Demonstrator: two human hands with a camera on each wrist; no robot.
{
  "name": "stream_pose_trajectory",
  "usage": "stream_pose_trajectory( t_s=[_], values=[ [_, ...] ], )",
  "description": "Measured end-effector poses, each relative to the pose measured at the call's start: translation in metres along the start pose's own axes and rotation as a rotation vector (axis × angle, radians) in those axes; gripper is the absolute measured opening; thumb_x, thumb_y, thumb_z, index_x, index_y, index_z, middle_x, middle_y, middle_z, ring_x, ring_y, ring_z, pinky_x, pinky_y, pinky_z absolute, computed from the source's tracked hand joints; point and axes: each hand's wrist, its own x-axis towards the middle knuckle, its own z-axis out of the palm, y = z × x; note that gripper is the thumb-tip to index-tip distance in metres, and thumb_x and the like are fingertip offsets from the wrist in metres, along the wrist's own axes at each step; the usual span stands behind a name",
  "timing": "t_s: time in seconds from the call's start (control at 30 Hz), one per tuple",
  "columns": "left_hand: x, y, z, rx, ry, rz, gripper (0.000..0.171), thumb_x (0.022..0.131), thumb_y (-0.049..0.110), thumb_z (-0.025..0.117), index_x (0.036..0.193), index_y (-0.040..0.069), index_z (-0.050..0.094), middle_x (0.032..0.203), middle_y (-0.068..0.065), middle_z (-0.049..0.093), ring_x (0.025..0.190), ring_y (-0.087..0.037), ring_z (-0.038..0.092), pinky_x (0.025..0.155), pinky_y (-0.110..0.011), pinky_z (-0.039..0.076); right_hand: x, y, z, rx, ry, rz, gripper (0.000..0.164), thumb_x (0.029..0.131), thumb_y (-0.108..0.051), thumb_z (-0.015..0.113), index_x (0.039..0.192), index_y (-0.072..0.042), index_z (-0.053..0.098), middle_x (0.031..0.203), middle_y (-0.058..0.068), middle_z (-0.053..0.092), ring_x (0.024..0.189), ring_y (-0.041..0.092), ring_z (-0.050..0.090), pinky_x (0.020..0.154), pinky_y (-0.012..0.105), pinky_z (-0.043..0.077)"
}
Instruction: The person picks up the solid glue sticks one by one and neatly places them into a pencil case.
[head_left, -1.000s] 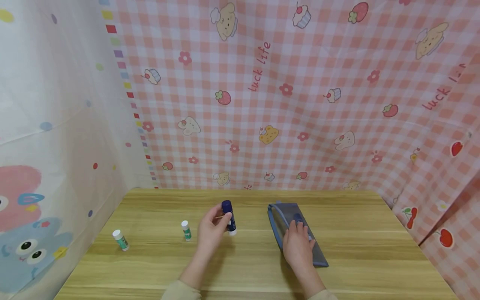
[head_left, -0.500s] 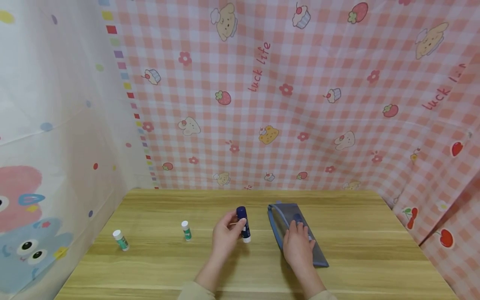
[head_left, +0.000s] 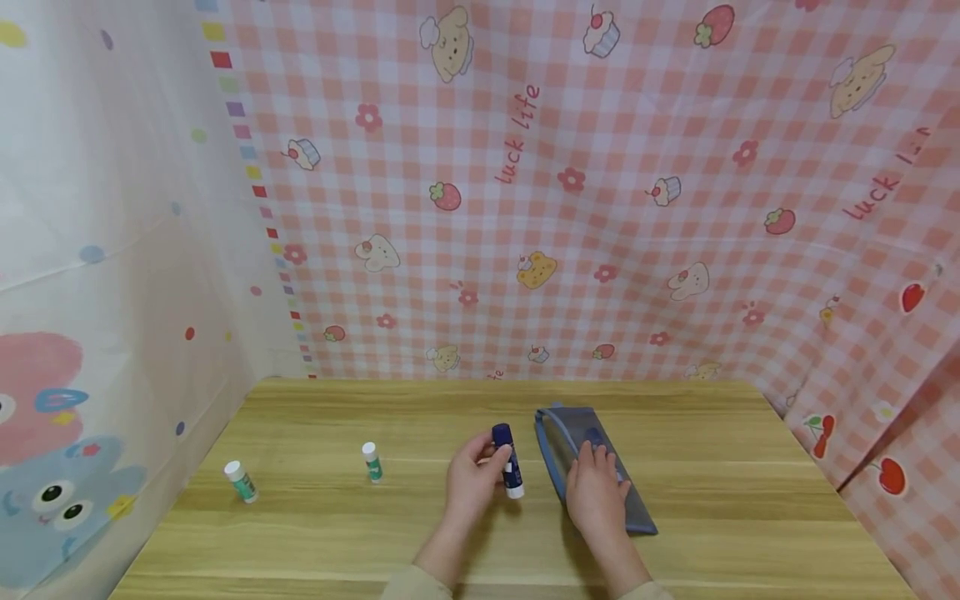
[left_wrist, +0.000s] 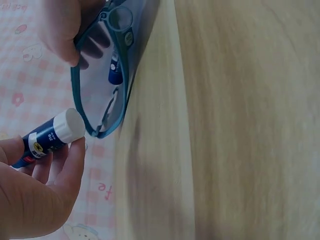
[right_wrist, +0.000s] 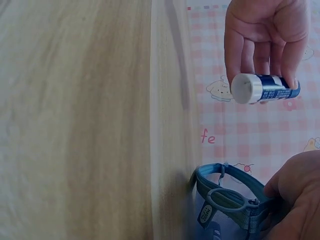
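My left hand point(head_left: 467, 487) grips a dark blue glue stick point(head_left: 513, 479) between thumb and fingers, its white end pointing down, just left of a blue-grey mesh pencil pouch point(head_left: 639, 510). The pouch's zipped mouth gapes open toward that side. On the pouch lies my right hand point(head_left: 597, 500), pinching its edge, as the right wrist view shows. Inside the pouch, in the left wrist view, another blue glue stick point(left_wrist: 116, 72) shows through the opening. The white end of the held stick is close to the pouch's rim in that view.
Two small green glue sticks with white caps stand at the left of the wooden table point(head_left: 315, 542): one far left point(head_left: 241, 482), one nearer the middle point(head_left: 372, 463). A pink checked cloth point(head_left: 495, 233) hangs behind the table's back edge.
My left hand has carried the dark blue glue stick rightward and a little nearer to me, toward the pouch. The right hand and the pouch have stayed in place.
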Motion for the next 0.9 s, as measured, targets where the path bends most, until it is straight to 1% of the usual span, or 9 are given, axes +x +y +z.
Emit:
stream_pose_trajectory(
  t_s=[0.13, 0.23, 0.37, 0.53, 0.67, 0.8, 0.9],
  values=[
    [-0.001, -0.004, 0.005, -0.007, -0.001, -0.040, 0.031, 0.092, 0.010, 0.069, 0.120, -0.004, 0.065, 0.096, -0.011, 0.066, 0.067, -0.018, 0.064, 0.059, -0.039, 0.060, 0.000, 0.001, 0.000, 0.007, 0.004, 0.006, 0.040, 0.101, -0.008, 0.046, 0.133, 0.016, 0.049, 0.139, 0.041, 0.041, 0.131, 0.058, 0.035, 0.095, 0.083, 0.025],
    [-0.002, -0.007, 0.008, -0.006, -0.004, -0.072, 0.031, 0.093, 0.011, 0.069, 0.120, -0.003, 0.065, 0.095, -0.010, 0.064, 0.063, -0.016, 0.061, 0.056, -0.037, 0.060, 0.000, 0.002, 0.001, 0.007, 0.012, 0.005, 0.040, 0.101, -0.008, 0.046, 0.133, 0.016, 0.049, 0.139, 0.041, 0.041, 0.131, 0.057, 0.035, 0.095, 0.083, 0.025],
    [-0.002, -0.012, 0.013, -0.003, -0.013, -0.106, 0.033, 0.093, 0.013, 0.069, 0.121, -0.004, 0.064, 0.095, -0.010, 0.063, 0.065, -0.016, 0.061, 0.055, -0.034, 0.059, 0.000, 0.001, 0.002, 0.002, 0.018, 0.006, 0.040, 0.101, -0.008, 0.047, 0.133, 0.015, 0.050, 0.138, 0.041, 0.042, 0.130, 0.057, 0.036, 0.095, 0.083, 0.026],
    [0.000, -0.019, 0.017, -0.012, -0.006, -0.150, 0.036, 0.093, 0.014, 0.069, 0.122, -0.006, 0.063, 0.097, -0.012, 0.063, 0.067, -0.018, 0.063, 0.055, -0.036, 0.060, 0.001, 0.000, 0.001, 0.005, 0.009, 0.021, 0.040, 0.100, -0.008, 0.047, 0.133, 0.015, 0.049, 0.138, 0.040, 0.042, 0.131, 0.057, 0.036, 0.095, 0.083, 0.026],
    [0.002, -0.024, 0.020, -0.021, 0.005, -0.182, 0.036, 0.093, 0.015, 0.069, 0.122, -0.005, 0.063, 0.099, -0.013, 0.063, 0.070, -0.019, 0.064, 0.056, -0.037, 0.061, 0.001, 0.001, 0.000, 0.010, 0.007, 0.024, 0.040, 0.101, -0.008, 0.046, 0.134, 0.015, 0.049, 0.139, 0.040, 0.041, 0.132, 0.056, 0.035, 0.097, 0.082, 0.025],
    [0.004, -0.027, 0.025, -0.029, 0.006, -0.189, 0.035, 0.093, 0.016, 0.070, 0.120, -0.005, 0.064, 0.098, -0.012, 0.064, 0.072, -0.019, 0.064, 0.056, -0.038, 0.061, 0.001, 0.001, 0.000, 0.012, 0.009, 0.018, 0.040, 0.101, -0.009, 0.046, 0.134, 0.015, 0.049, 0.139, 0.040, 0.041, 0.132, 0.056, 0.035, 0.096, 0.082, 0.025],
    [0.005, -0.028, 0.029, -0.033, 0.007, -0.187, 0.036, 0.092, 0.016, 0.071, 0.120, -0.005, 0.064, 0.094, -0.011, 0.064, 0.070, -0.018, 0.064, 0.053, -0.038, 0.060, 0.001, 0.002, 0.000, 0.012, 0.008, 0.019, 0.040, 0.101, -0.009, 0.046, 0.134, 0.015, 0.049, 0.139, 0.041, 0.041, 0.132, 0.056, 0.035, 0.096, 0.082, 0.025]
  ],
)
